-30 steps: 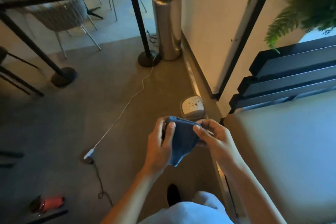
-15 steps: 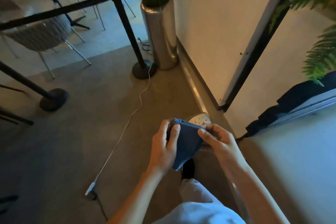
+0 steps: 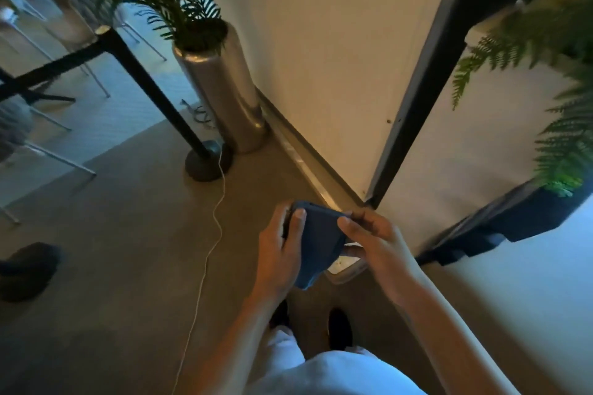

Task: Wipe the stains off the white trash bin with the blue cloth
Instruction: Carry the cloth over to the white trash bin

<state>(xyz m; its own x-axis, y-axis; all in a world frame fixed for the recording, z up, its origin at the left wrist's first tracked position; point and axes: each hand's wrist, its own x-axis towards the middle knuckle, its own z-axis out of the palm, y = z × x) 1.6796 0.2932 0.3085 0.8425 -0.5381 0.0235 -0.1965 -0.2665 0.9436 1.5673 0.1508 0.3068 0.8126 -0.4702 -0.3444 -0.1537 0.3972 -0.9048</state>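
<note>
I hold the folded blue cloth (image 3: 319, 247) in front of me with both hands. My left hand (image 3: 279, 253) grips its left side, thumb on top. My right hand (image 3: 372, 240) pinches its right edge with thumb and fingers. Just below and behind the cloth, a small white trash bin (image 3: 346, 268) stands on the floor by the wall; only a strip of its lid shows, the rest is hidden by the cloth and my right hand.
A tall silver planter with a palm (image 3: 224, 96) stands against the wall ahead. A black barrier post (image 3: 179, 125) with a round base is left of it. A white cable (image 3: 211, 240) runs across the floor. A black ledge with ferns (image 3: 526, 221) is at right.
The view has moved forward toward the wall and planter. The bin now lies right under my hands, mostly covered by the cloth. Both hands keep the same hold on the cloth.
</note>
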